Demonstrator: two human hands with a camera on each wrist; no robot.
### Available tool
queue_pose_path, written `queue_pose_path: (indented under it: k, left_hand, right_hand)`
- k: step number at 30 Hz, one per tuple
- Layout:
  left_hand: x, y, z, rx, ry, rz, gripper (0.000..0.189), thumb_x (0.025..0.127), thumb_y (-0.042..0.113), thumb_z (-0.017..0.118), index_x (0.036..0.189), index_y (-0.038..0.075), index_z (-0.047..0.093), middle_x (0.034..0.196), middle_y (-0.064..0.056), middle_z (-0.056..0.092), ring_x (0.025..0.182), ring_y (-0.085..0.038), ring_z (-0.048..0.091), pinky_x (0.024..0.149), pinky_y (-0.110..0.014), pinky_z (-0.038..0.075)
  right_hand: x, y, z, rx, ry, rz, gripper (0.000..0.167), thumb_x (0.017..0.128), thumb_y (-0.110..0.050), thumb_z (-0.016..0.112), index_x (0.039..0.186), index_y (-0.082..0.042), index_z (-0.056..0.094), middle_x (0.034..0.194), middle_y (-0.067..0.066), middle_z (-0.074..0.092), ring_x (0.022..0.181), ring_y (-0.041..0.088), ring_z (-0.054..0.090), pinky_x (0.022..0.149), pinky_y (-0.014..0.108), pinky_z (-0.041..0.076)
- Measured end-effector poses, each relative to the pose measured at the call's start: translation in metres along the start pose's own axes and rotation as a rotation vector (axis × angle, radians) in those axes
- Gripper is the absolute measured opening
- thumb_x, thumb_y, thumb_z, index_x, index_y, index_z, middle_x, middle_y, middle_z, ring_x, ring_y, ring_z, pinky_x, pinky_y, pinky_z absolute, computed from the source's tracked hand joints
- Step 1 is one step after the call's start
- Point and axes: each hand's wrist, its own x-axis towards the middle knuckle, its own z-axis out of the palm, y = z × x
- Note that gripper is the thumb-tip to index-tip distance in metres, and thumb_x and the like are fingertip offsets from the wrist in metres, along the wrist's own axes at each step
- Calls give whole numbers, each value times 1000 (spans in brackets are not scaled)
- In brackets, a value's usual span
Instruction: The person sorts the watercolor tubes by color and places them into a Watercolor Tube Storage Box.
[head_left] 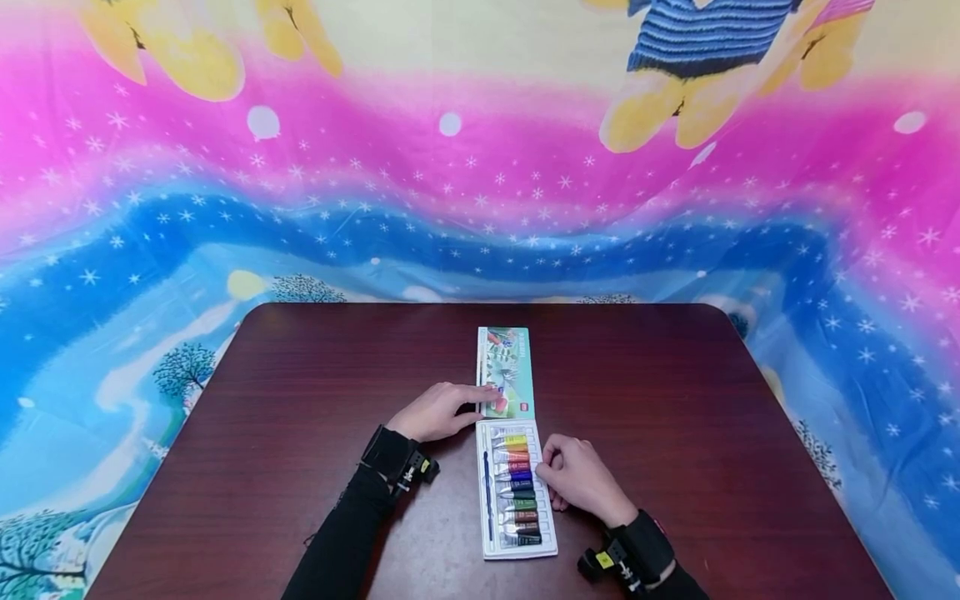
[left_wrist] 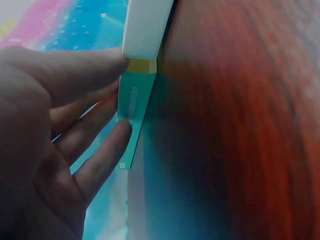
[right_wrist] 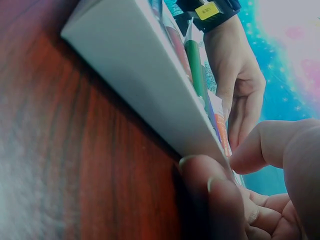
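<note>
A green printed cardboard box (head_left: 517,367) lies on the table, with a white tray (head_left: 551,537) end to end with it on the near side. Several paint tubes (head_left: 517,504) are lined up in the tray beside a thin dark paintbrush (head_left: 489,496). My left hand (head_left: 438,411) rests on the box with straight fingers, index on its top; in the left wrist view the thumb (left_wrist: 95,70) touches close to where box and tray meet. With thumb and curled fingers my right hand (head_left: 585,479) pinches the tray's right edge, seen closer in the right wrist view.
The dark red-brown wooden table (head_left: 337,358) extends on both sides of the box and tray. Behind it hangs a colourful printed cloth (head_left: 420,225). Each wrist wears a black strap with a small camera (head_left: 600,562).
</note>
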Motion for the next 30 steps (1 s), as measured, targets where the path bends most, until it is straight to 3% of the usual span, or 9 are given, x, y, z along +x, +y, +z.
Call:
queue_pose_path:
  k: [3, 8, 14, 19, 26, 30]
  left_hand:
    - [-1, -1, 0, -19, 0, -14, 45, 105, 23, 63, 150, 23, 57, 153, 2, 56, 137, -16, 56, 108, -37, 50]
    - [-3, -4, 0, -54, -4, -27, 45, 105, 24, 62, 150, 25, 56, 154, 3, 56, 140, -16, 54, 110, -39, 49]
    - [-2, -6, 0, -56, -3, -18, 45, 105, 22, 62, 150, 25, 57, 152, 3, 57, 139, -16, 55, 109, -38, 49]
    - [-2, -8, 0, -43, 10, 6, 44, 104, 22, 65, 147, 25, 60, 149, 2, 60, 136, -15, 57, 107, -38, 51]
    - [-3, -5, -1, -22, 9, 3, 48, 95, 18, 73, 142, 26, 65, 141, 2, 66, 130, -13, 61, 102, -37, 53]
    - [-3, -4, -2, -44, 3, -20, 47, 96, 13, 70, 141, 26, 66, 140, 1, 66, 126, -12, 61, 100, -35, 53]
  right_hand:
    - [0, 0, -1, -16, 21, 8, 11, 92, -10, 66, 84, -9, 59, 53, 0, 61, 39, 15, 58, 41, 33, 51]
    - [2, 1, -2, -31, 39, 17, 10, 92, -10, 66, 85, -10, 59, 53, 0, 61, 40, 15, 59, 43, 33, 51]
    - [2, 0, -1, -65, 76, 19, 11, 91, -10, 67, 83, -11, 59, 53, 0, 59, 39, 15, 57, 43, 32, 50]
    - [2, 0, -3, -147, 156, 24, 13, 89, -15, 70, 80, -16, 60, 53, -3, 55, 41, 14, 54, 44, 29, 45]
    - [3, 4, -9, -262, 264, -19, 16, 87, -16, 76, 77, -19, 63, 58, -7, 53, 52, 10, 48, 55, 25, 38]
    - [2, 7, -14, -270, 256, -50, 16, 89, -18, 77, 79, -20, 65, 63, -10, 56, 56, 8, 48, 59, 25, 38]
